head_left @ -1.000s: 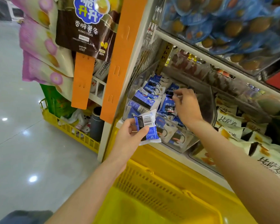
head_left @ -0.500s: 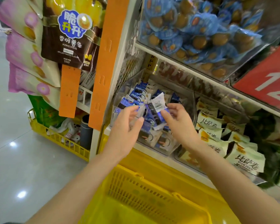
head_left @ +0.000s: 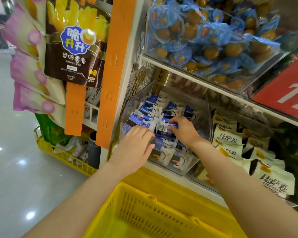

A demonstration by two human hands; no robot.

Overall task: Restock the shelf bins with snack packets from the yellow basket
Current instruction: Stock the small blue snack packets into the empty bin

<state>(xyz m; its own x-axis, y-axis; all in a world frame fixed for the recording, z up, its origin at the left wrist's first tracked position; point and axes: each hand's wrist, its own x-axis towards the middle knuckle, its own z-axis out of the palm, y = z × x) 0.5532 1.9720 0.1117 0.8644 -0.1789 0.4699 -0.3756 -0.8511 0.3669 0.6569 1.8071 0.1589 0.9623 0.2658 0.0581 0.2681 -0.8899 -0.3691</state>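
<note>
A clear shelf bin on the lower shelf holds several blue-and-white snack packets. My right hand reaches into the bin and pinches one blue-and-white packet, barcode side up, just above the pile. My left hand lies beside it over the bin's front left corner, fingers stretched out and resting on the packets there, holding nothing. The yellow basket sits below my arms; its inside is blurred.
A bin of white packets with black lettering stands to the right. Above, another clear bin is full of blue-wrapped brown snacks. An orange upright strip and hanging chip bags are on the left, with a yellow rack by the floor.
The packet passed from my left hand to my right hand. Both hands then moved forward into the clear bin, and the view swung to bring the shelf closer.
</note>
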